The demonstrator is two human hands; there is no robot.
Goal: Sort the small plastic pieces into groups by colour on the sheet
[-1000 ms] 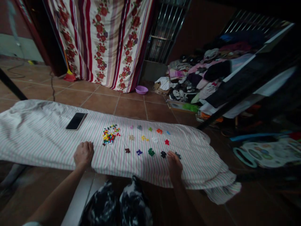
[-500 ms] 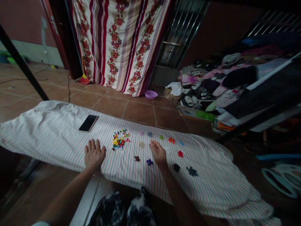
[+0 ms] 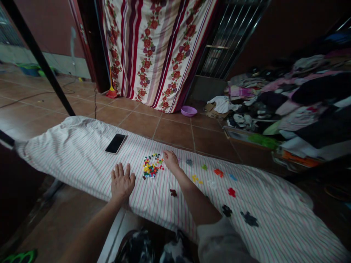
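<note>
My left hand (image 3: 122, 181) lies flat on the striped cloth (image 3: 90, 164), fingers spread, holding nothing. Its thumb side faces a loose pile of small mixed-colour pieces (image 3: 150, 169). At the right edge of that pile, my right hand (image 3: 171, 160) has its fingers curled together; whatever is between the fingertips is too small to make out. Little single-colour clusters lie to the right: grey (image 3: 189, 162), green (image 3: 204, 167), orange (image 3: 218, 172), yellow (image 3: 196, 179), red (image 3: 231, 192), brown (image 3: 173, 192), black (image 3: 226, 210) and dark grey (image 3: 249, 219). My right forearm hides part of the cloth.
A phone (image 3: 116, 143) lies on the cloth left of the pile. Beyond the cloth's far edge are a tiled floor (image 3: 175, 129), a purple basin (image 3: 188, 111) and a flowered curtain (image 3: 156, 54). Heaped clothes (image 3: 274, 95) are at the right. A dark pole (image 3: 41, 58) stands at the left.
My right hand has moved left, from above the sorted clusters to the mixed pile's edge. My left hand stays flat on the cloth. The whole view has shifted, so the scene sits farther right.
</note>
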